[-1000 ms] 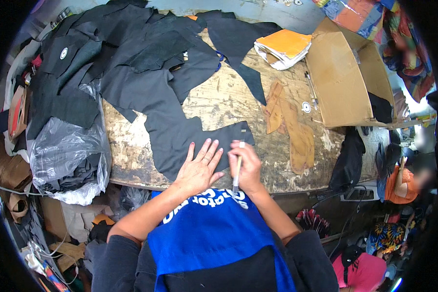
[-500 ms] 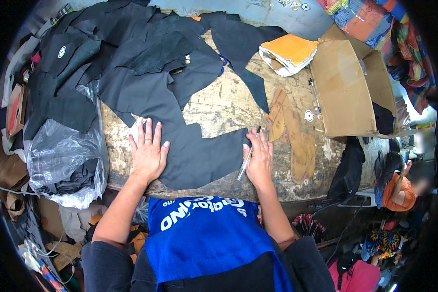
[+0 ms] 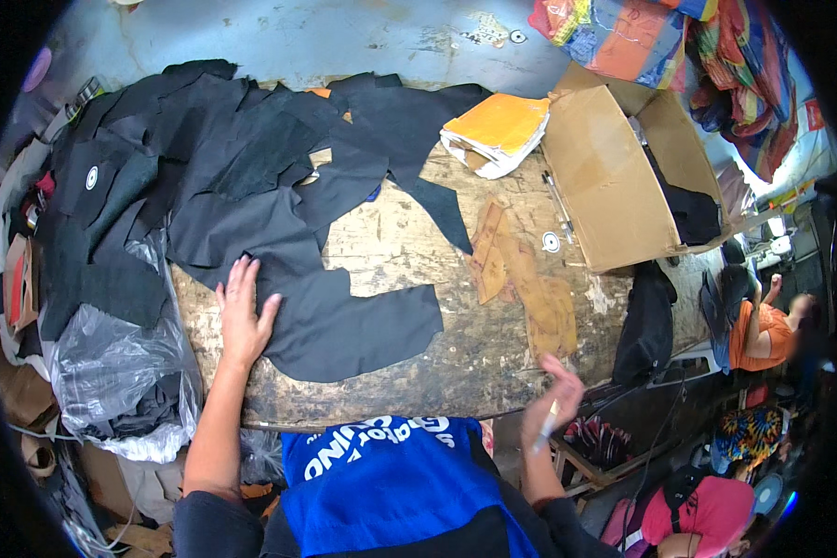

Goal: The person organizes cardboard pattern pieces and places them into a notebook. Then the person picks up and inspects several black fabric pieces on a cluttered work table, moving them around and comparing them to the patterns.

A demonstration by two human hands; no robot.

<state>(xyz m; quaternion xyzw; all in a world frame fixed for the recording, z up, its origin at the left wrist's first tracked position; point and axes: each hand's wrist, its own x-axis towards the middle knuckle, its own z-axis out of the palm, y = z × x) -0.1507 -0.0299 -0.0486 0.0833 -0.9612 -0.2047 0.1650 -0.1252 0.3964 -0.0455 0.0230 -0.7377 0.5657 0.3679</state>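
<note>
At the far left, a clear plastic bag (image 3: 112, 372) of dark scraps is seen hanging beside the tabletop (image 3: 409, 372). The left hand (image 3: 244, 321) is laid flat, fingers spread, on the edge of a cut piece of dark fabric (image 3: 344, 325) that lies near the front edge; nothing is gripped, only pressed. More dark pieces (image 3: 232, 158) are heaped behind it. The right hand (image 3: 551, 405) is held off the tabletop's front edge, its grip closed loosely round a thin white stick, probably chalk (image 3: 544, 430). With one hand only, the piece could likely be dragged askew or pulled off the edge. The wood is worn and scarred; a cardboard box (image 3: 614, 186) and a yellow-topped stack (image 3: 498, 130) are set at the right, in a cluttered workshop.
</note>
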